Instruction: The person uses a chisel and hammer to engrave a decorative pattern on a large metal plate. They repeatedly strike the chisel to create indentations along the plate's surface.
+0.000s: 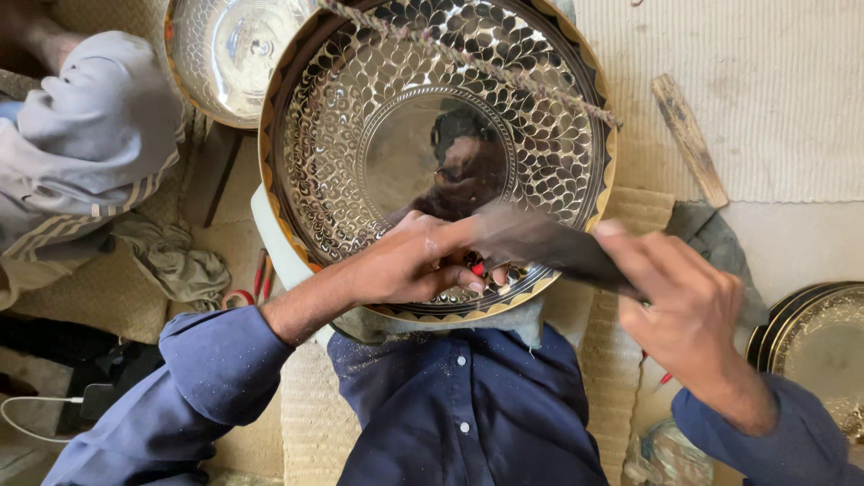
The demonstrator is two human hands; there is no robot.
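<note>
Plate [396, 126] on lap, leaf pattern cut over nearly the whole face; left hand [409, 265] fingers closed on a small red-tipped tool [475, 267] at near rim, right hand [688, 310] gripping a blurred dark tool [549, 243], so probably late-stage finishing.

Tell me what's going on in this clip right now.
A person in a blue shirt sits with a large engraved metal plate propped in front of them. The left hand rests on the plate's lower rim, pinching a small red-tipped tool whose details are hard to make out. The right hand holds a dark, motion-blurred tool that reaches toward the same spot. A second shiny plate lies behind, another sits at right, and a wooden stick lies on the mat.
</note>
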